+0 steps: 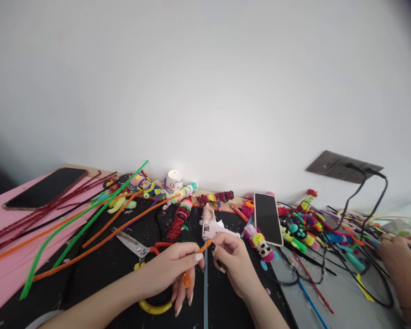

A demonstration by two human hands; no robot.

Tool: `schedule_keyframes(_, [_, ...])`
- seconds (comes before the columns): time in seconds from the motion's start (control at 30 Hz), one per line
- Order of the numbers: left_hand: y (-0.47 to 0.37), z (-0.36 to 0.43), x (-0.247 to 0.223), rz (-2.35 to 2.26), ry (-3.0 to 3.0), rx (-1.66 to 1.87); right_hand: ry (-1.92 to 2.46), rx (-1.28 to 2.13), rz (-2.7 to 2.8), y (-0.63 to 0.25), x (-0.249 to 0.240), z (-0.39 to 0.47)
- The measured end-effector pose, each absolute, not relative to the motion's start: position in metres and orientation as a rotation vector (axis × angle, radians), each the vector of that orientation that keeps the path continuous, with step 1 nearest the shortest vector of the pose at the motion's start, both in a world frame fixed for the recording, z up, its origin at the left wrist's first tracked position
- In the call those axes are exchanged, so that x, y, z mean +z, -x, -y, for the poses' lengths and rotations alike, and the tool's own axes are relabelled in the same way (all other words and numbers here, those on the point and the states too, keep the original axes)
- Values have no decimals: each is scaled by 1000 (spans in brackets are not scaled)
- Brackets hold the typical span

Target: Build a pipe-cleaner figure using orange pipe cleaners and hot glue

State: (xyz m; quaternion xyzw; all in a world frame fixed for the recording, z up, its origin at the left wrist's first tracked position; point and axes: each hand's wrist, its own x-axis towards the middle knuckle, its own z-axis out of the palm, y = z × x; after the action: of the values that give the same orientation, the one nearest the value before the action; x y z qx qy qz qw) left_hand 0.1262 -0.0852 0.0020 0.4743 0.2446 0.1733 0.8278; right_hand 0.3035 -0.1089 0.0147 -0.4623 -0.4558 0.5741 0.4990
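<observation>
A short orange pipe cleaner (187, 278) is held between my two hands, one end rolled into a fuzzy clump below the left fingers. My left hand (180, 262) pinches it between thumb and fingers. The other end is pinched by my right hand (231, 258), at the thumb and fingertip. Just beyond the fingers lies a pale glue gun (214, 228), and a translucent glue stick (206, 297) runs toward me between my hands. Scissors (137, 246) lie beside and partly under my left forearm. A dark red wrapped pipe-cleaner piece (180, 221) rests beyond my left hand.
Long green (85, 228) and orange pipe cleaners (123, 226) cross the left side, near a phone (44, 187). Another phone (267, 219) leans at the right beside a pile of pipe-cleaner figures (303, 228). Black cables (349, 203) hang from a wall socket. Another person's hand (400, 258) is far right.
</observation>
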Motion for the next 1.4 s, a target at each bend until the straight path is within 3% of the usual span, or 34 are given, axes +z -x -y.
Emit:
schedule_keyframes(0.67, [-127,87,3,-554,-1030,385,1166,1545,1005,-304,17,110])
schedule_keyframes(1.4, [-127,87,3,-631,-1075,361,1198,1482,1056,-303,20,110])
